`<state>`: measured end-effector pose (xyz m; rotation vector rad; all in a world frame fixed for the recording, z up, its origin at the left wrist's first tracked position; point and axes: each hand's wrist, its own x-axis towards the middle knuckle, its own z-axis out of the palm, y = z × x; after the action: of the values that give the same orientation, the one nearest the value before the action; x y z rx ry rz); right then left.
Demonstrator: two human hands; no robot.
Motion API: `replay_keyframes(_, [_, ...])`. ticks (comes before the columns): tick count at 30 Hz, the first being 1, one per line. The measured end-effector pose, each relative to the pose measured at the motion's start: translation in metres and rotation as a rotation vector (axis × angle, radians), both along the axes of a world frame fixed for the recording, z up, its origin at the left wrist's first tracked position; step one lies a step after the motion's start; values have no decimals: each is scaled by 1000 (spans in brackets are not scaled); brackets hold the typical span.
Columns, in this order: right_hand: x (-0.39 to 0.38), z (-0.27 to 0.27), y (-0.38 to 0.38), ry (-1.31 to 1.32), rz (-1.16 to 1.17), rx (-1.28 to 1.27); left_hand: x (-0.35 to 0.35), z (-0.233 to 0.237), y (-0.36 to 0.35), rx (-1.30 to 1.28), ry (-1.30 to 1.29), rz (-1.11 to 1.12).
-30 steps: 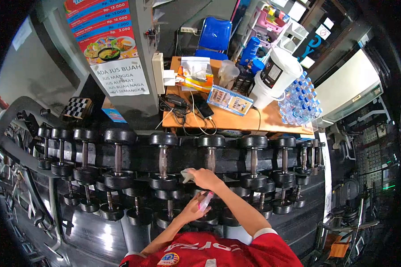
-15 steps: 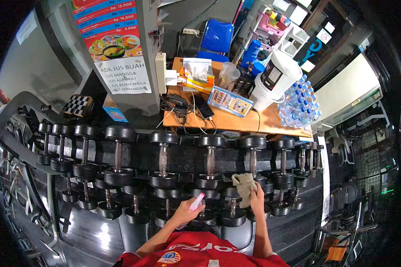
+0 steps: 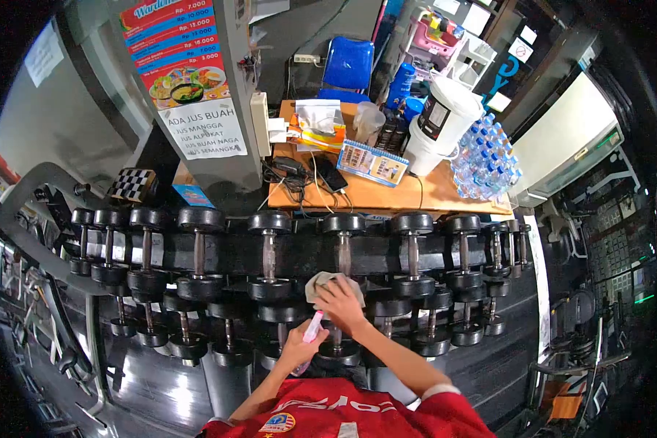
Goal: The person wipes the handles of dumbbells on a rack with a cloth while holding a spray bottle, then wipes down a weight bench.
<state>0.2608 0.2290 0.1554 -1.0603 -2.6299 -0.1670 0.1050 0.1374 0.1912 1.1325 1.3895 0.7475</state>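
Note:
My left hand (image 3: 296, 350) is wrapped round a spray bottle (image 3: 313, 326) with a pink and white top, low in front of the red shirt; most of the bottle is hidden. A light beige cloth (image 3: 318, 282) lies under my right hand (image 3: 341, 305), whose fingers press it against the near end of a black dumbbell (image 3: 344, 252) on the upper rack row. The cloth and hand cover that end. To the left stands another upper-row dumbbell (image 3: 269, 255). Lower-row dumbbells, such as one with a round black head (image 3: 282, 313), sit close around both hands.
Behind the rack is a wooden desk (image 3: 434, 196) bearing a desk calendar (image 3: 372, 163), a phone (image 3: 330, 173), white buckets (image 3: 445, 117) and packed water bottles (image 3: 486, 160). A pillar with posters (image 3: 197, 128) rises at the left. Gym machine frames (image 3: 22, 197) stand at the far left.
My right hand has moved left with the cloth, from beside a dumbbell on the right onto the middle one. My left hand, still holding the spray bottle, has shifted slightly left.

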Motion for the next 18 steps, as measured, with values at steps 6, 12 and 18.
replay_keyframes(6, [-47, -36, 6, -569, 125, -111, -21, 4, -16, 11, -71, 131])
replay_keyframes(12, [-21, 2, 3, -438, 240, -194, -29, 3, -26, -16, -110, 201])
replay_keyframes(18, [63, 42, -5, 184, 88, -118, -25, -3, -30, -36, -105, 146])
